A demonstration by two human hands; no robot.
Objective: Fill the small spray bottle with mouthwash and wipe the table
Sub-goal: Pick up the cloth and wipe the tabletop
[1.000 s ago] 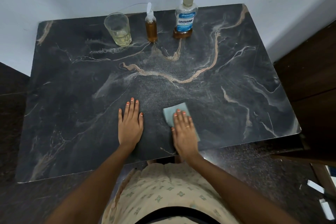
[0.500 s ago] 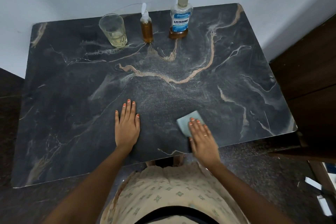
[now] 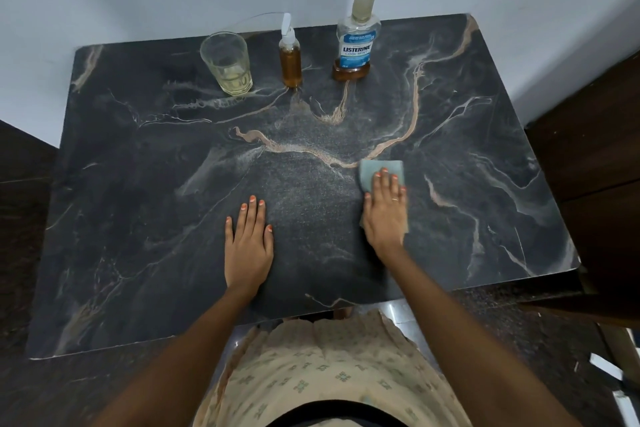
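Observation:
A dark marble table (image 3: pixel 138 184) fills the view. At its back edge stand a small spray bottle (image 3: pixel 290 55) filled with amber liquid and a mouthwash bottle (image 3: pixel 356 42) with a little amber liquid at the bottom. My right hand (image 3: pixel 385 215) presses flat on a pale blue-green cloth (image 3: pixel 372 170) to the right of the table's middle; the cloth's far edge shows past my fingertips. My left hand (image 3: pixel 248 246) lies flat on the table, fingers together, holding nothing.
A clear glass (image 3: pixel 227 62) with some pale yellow liquid stands left of the spray bottle. A white wall rises behind the table. Dark wooden furniture (image 3: pixel 595 163) stands close to the table's right edge. My patterned clothing shows below the front edge.
My right hand has slid the cloth to the right and then away from me, toward the table's middle. My left hand has stayed in place.

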